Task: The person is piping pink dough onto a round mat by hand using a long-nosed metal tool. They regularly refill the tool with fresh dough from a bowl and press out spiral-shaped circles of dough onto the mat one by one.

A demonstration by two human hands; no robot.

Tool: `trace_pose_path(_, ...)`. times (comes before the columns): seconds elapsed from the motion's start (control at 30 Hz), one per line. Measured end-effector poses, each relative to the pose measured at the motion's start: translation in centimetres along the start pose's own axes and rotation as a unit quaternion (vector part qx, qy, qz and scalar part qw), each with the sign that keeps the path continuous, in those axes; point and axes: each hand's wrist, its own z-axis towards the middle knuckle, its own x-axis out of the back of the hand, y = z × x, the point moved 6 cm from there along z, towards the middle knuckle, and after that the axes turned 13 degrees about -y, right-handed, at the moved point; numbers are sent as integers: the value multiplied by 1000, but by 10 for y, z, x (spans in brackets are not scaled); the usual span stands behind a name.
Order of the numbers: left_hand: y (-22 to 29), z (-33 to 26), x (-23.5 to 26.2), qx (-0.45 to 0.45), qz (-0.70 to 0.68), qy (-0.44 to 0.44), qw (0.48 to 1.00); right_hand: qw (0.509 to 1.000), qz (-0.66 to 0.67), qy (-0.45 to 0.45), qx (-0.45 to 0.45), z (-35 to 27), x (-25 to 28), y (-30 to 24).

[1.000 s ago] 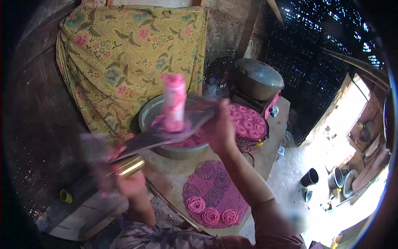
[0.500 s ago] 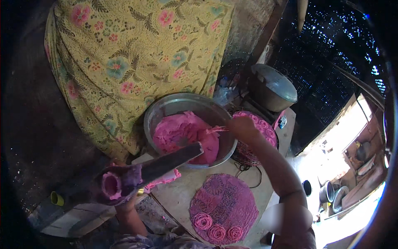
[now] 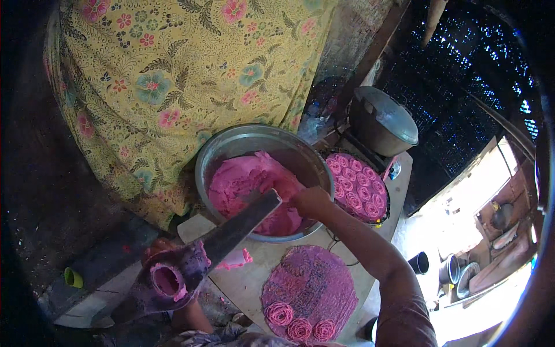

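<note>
My left hand point(image 3: 160, 247) grips a dark wooden press point(image 3: 231, 224) with a long flat handle. Its round opening point(image 3: 167, 281) faces up, lined with pink dough. Over the near right part of a big metal basin point(image 3: 263, 132), my right hand point(image 3: 312, 203) is closed on a slim, dough-smeared utensil, mostly hidden by the fingers and the dough. A large mass of pink dough point(image 3: 240, 179) fills the basin's bottom. In front of the basin lies a round, pink-stained woven mat point(image 3: 312, 277) with a few pink noodle rosettes point(image 3: 299, 328) along its near edge.
Right of the basin, a round tray of pink rosettes point(image 3: 361, 188) sits before a lidded metal pot point(image 3: 383, 121). A yellow flowered cloth point(image 3: 191, 87) hangs behind. A pink-smeared piece point(image 3: 236, 259) lies by the press; a small yellow-green cup point(image 3: 73, 277) stands far left.
My right hand has moved left and down, from the basin's right rim to the dough, uncovering the rosette tray. The press has shifted slightly down. The view has moved a little.
</note>
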Motion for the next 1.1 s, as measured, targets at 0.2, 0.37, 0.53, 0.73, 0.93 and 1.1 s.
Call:
trace_pose_path(0.2, 22, 2, -11, -29, 17, -27, 999, 986, 149, 42, 61, -32, -9, 23)
trace_pose_path(0.37, 52, 16, -8, -48, 33, -79, 995, 955, 266, 18, 133, -154, 53, 58)
trace_pose_path(0.53, 95, 39, -28, -90, -54, -217, 971, 927, 360, -8, 106, -328, 101, 69)
trace_pose_path(0.73, 199, 27, -88, -211, -167, -380, 885, 931, 345, -17, 120, -394, 74, 52)
trace_pose_path(0.93, 253, 7, -91, -267, -38, -386, 882, 952, -96, 289, 18, -404, 70, -46)
trace_pose_path(1.1, 265, -9, -84, -327, -106, -308, 887, 904, -251, 347, -2, -417, 14, -99)
